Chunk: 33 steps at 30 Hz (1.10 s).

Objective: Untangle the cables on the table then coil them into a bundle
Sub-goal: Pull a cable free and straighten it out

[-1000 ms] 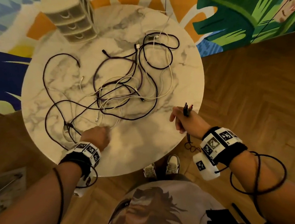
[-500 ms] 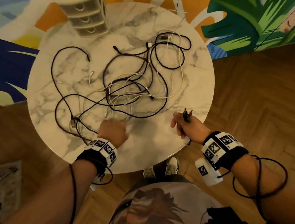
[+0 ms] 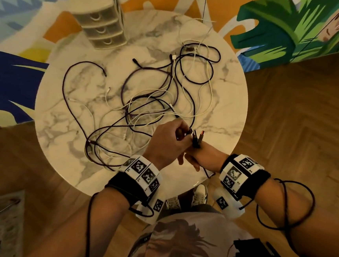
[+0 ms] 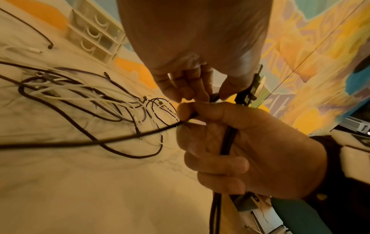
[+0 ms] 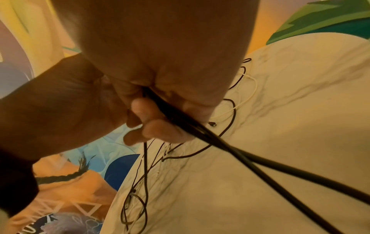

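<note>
Now left hand (image 3: 166, 143) moved beside right hand (image 3: 202, 156), both pinching dark cable ends (image 3: 196, 138).

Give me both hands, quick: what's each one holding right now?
Left hand: pinching a dark cable end.
Right hand: gripping dark cables, plugs sticking up.

No readable words, brand names or numbers show in any view. The only signs are black-and-white square code markers on the left wristband (image 3: 142, 172) and right wristband (image 3: 238, 170) (patterns, not text); small marks beside them are too tiny to read.
</note>
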{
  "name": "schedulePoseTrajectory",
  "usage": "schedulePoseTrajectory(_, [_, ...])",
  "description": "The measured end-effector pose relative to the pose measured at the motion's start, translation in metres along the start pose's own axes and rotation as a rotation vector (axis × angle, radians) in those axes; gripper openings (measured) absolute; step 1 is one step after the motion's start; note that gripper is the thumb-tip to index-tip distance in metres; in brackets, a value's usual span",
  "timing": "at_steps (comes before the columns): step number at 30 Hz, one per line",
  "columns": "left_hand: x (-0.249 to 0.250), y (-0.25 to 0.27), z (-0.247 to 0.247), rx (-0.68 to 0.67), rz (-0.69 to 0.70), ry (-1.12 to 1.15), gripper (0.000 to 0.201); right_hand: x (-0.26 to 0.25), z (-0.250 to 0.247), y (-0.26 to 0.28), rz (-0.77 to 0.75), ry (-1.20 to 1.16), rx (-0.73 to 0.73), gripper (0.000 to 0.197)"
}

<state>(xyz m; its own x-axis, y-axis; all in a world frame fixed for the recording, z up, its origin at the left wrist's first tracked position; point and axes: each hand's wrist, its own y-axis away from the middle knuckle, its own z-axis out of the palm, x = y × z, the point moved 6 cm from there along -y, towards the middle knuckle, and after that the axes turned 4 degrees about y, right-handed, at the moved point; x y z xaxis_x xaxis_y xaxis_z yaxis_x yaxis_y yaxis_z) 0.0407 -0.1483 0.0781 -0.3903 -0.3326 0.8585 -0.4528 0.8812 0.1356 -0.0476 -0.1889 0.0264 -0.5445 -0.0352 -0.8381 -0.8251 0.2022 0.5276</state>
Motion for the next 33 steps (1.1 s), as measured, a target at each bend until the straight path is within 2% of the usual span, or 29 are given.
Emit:
schedulePoseTrajectory(3, [0.000, -0.001, -0.001, -0.036, 0.019, 0.017, 0.011, -0.002, 0.000, 0.000, -0.011, -0.014, 0.055, 0.044])
schedulePoseTrajectory(9, [0.010, 0.004, -0.007, 0.012, 0.071, 0.118, 0.011, -0.011, -0.001, 0.003, -0.015, -0.093, 0.040, 0.033])
schedulePoseTrajectory(12, [0.016, 0.006, -0.004, -0.006, 0.090, 0.161, 0.010, -0.012, -0.004, 0.000, -0.022, -0.076, 0.061, 0.028])
schedulePoseTrajectory(14, [0.022, 0.008, -0.003, -0.014, 0.131, 0.173, 0.012, -0.013, -0.009, -0.001, -0.021, -0.059, 0.116, 0.029])
schedulePoseTrajectory(16, [0.020, 0.009, -0.006, 0.049, 0.162, 0.135, 0.019, -0.012, -0.015, -0.002, -0.037, -0.102, 0.218, 0.029])
schedulePoseTrajectory(18, [-0.004, 0.008, -0.005, 0.089, 0.066, 0.134, 0.034, -0.009, -0.023, -0.004, -0.085, -0.116, 0.338, 0.040])
schedulePoseTrajectory(20, [-0.041, 0.011, 0.009, -0.036, -0.169, 0.166, 0.039, -0.004, -0.031, -0.004, -0.139, -0.135, 0.443, 0.051])
schedulePoseTrajectory(21, [-0.061, 0.016, 0.020, -0.136, -0.266, 0.128, 0.033, -0.003, -0.035, -0.004, -0.162, -0.190, 0.493, 0.051])
schedulePoseTrajectory(23, [-0.092, 0.030, 0.036, -0.298, -0.320, -0.048, 0.017, 0.001, -0.043, -0.003, -0.169, -0.482, 0.546, 0.055])
schedulePoseTrajectory(24, [-0.106, 0.037, 0.038, -0.319, -0.320, -0.087, 0.016, 0.002, -0.045, -0.003, -0.161, -0.695, 0.527, 0.058])
schedulePoseTrajectory(25, [-0.119, 0.044, 0.034, -0.301, -0.334, -0.093, 0.018, 0.001, -0.046, -0.002, -0.156, -0.884, 0.494, 0.062])
schedulePoseTrajectory(27, [-0.144, 0.053, 0.014, -0.197, -0.394, -0.087, 0.017, 0.004, -0.053, 0.002, -0.125, -1.045, 0.508, 0.063])
schedulePoseTrajectory(30, [-0.170, 0.053, -0.029, -0.026, -0.455, -0.188, 0.019, 0.008, -0.074, 0.010, -0.145, -1.052, 0.559, 0.060])
schedulePoseTrajectory(33, [-0.172, 0.041, -0.065, 0.092, -0.462, -0.200, 0.024, 0.009, -0.094, 0.013, -0.191, -1.059, 0.639, 0.061])
